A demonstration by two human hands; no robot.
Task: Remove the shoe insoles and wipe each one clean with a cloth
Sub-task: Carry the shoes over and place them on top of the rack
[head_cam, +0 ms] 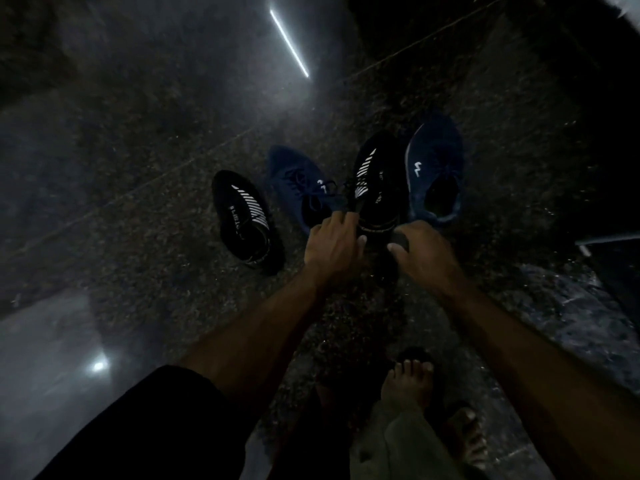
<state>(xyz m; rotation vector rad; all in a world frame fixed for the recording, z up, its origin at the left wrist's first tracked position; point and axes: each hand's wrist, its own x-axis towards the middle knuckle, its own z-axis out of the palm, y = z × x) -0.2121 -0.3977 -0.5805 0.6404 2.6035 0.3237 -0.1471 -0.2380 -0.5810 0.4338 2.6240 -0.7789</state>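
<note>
Several shoes lie on a dark speckled floor. A black shoe with white stripes (377,178) sits in the middle, its heel toward me. My left hand (334,242) grips its left collar with curled fingers. My right hand (424,247) holds the heel, thumb and fingers pinched round the dark heel tab. Its twin black striped shoe (244,216) lies to the left. One blue shoe (301,188) lies between them and another blue shoe (434,174) stands at the right. No insole or cloth shows.
My bare feet (412,382) rest on the floor near the bottom, with an olive trouser leg (398,441) beside them. A dark object's edge (609,247) juts in at the right. Light reflections gleam on the polished floor (138,140).
</note>
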